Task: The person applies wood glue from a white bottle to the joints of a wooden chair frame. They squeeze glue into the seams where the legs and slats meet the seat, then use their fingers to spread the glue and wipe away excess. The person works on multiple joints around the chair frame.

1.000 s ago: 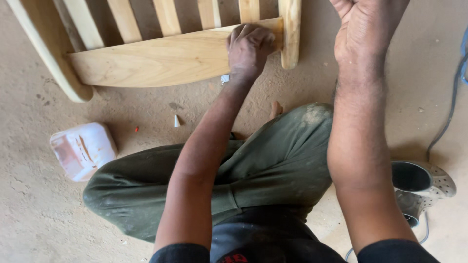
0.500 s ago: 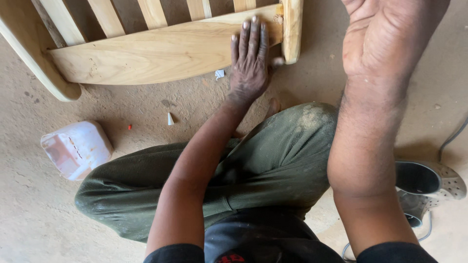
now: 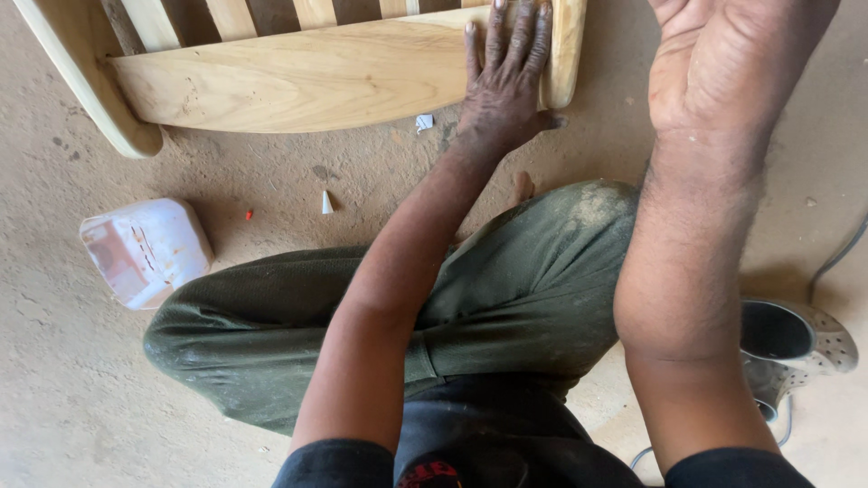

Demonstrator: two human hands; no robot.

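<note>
- My left hand [image 3: 506, 86] lies flat on the wooden rail [image 3: 298, 77], fingers straight and slightly spread, palm down, pinching nothing.
- The fingertips run to the top edge; the thumb pokes out right, under the corner post [image 3: 567, 50].
- The rail sits on the dirt floor [image 3: 362, 181] straight ahead of my knee, part of a slatted frame; its slats [image 3: 231, 14] are cut off at the top, so I can't tell how tall the piece is.
- A curved side piece [image 3: 86, 81] closes the frame on the left, also cropped.
- My right hand [image 3: 723, 63] is raised close to the camera, palm side facing me, touching nothing I can see. The fingers are out of frame, so I can't tell whether they are spread or curled.
- My green trouser leg [image 3: 506, 298] is folded across the middle; a foot barely shows behind the left forearm.
- A white plastic jug [image 3: 145, 251] lies on its side to the left, well apart from the frame.
- Small scraps [image 3: 326, 202] dot the floor, too small to identify.
- A perforated metal object [image 3: 800, 339] sits lower right, half hidden by my right forearm.
</note>
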